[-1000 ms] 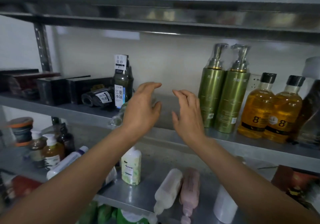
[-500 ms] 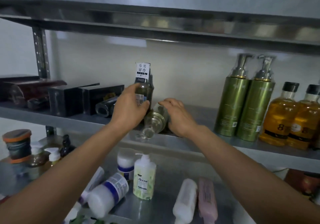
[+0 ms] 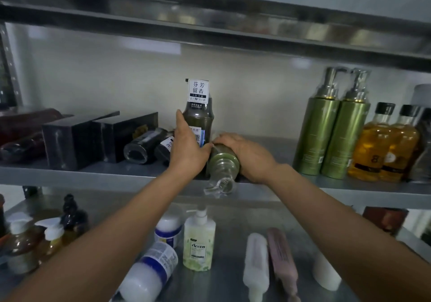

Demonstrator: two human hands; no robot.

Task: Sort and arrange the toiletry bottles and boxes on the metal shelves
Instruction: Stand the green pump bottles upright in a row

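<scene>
Left hand (image 3: 186, 152): wrapped round the lower body of the upright dark bottle (image 3: 198, 117), with one finger laid up its side.
Right hand (image 3: 248, 156): curled over the lying green bottle (image 3: 225, 161), which is gripped from above.
Lying green bottle: laid on the middle shelf (image 3: 81, 175), touching the foot of the upright dark bottle on its right; its clear pump (image 3: 219, 188) is carried out past the shelf's front edge.
Upright dark bottle: stood toward the back of the middle shelf, a white tag (image 3: 198, 91) fixed at its neck.
Left of the upright dark bottle: two dark bottles (image 3: 144, 146) are laid on their sides just beside it, with black boxes (image 3: 70, 138) beyond them.
Right of it: a stretch of shelf surface is seen past the right hand, bounded by two green pump bottles (image 3: 326, 129) and amber bottles (image 3: 382, 147).
Above it: a gap is left between the tag and the upper shelf (image 3: 210, 28).
Below it: standing and lying bottles are spread over the lower shelf (image 3: 233, 217).
</scene>
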